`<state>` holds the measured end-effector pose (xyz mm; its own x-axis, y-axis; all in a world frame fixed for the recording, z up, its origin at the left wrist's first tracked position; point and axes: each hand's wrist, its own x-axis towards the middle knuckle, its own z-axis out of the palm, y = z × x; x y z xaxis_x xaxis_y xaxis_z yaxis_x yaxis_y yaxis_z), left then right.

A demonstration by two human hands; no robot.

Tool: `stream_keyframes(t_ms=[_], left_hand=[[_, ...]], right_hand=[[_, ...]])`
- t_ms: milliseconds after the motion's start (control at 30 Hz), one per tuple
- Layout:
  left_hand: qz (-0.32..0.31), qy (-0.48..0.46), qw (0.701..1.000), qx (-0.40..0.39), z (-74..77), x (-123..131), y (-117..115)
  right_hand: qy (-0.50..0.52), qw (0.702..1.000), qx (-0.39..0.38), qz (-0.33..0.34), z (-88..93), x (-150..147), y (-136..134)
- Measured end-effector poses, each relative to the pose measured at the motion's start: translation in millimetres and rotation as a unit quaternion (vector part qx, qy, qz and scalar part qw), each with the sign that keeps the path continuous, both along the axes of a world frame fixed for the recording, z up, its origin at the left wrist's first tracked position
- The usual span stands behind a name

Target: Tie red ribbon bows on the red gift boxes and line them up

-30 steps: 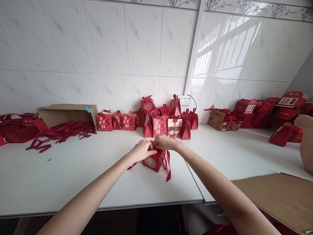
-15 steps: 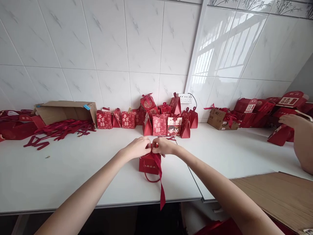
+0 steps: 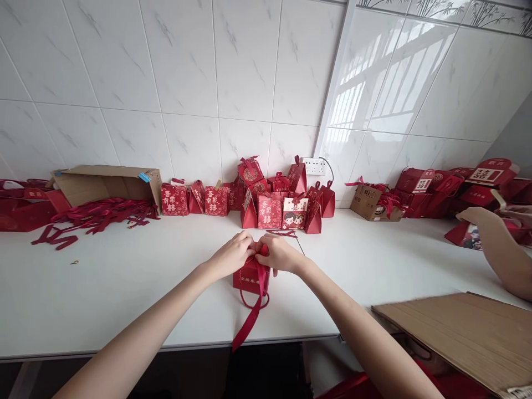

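A small red gift box [image 3: 246,281] with gold lettering stands on the white table in front of me. My left hand [image 3: 236,252] is closed at the left of its top, fingers curled in a pinch. Beside it, nearly touching, my right hand [image 3: 277,254] pinches the dark red ribbon [image 3: 250,326] at the top of the box. One long end of that ribbon hangs down the front and past the table edge. A red cord handle [image 3: 245,302] loops down over the box's front. My fingers hide the top of the box and whatever knot may be there.
Finished-looking red gift boxes [image 3: 269,210] line the wall. An open carton [image 3: 106,180] spills red ribbons [image 3: 97,219] at left. At right are a small carton [image 3: 366,202], a cardboard flap [image 3: 453,327], and another person's hand [image 3: 477,217] over red boxes. A power strip [image 3: 315,165] sits by the wall.
The hanging ribbon end has swung from the right to the left across the box front. My hands stay at the box top. The other person's hand has shifted left and lower.
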<state>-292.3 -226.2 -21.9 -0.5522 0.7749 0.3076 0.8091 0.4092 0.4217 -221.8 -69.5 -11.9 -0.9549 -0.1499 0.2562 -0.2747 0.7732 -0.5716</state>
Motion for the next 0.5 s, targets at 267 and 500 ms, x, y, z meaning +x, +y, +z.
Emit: stream_keyframes(t_ms=[267,500], left_hand=[[0.014,-0.028,0.995,0.095,-13.4,-0.2,-1.1],[0.064,-0.080,0.983,0.151,-26.0,2.6,-1.1]], right_hand=[[0.066,0.998,-0.008,-0.003,-10.5,-5.8,2.7],[0.093,0.993,-0.069,0.013,-19.0,-0.7,5.1]])
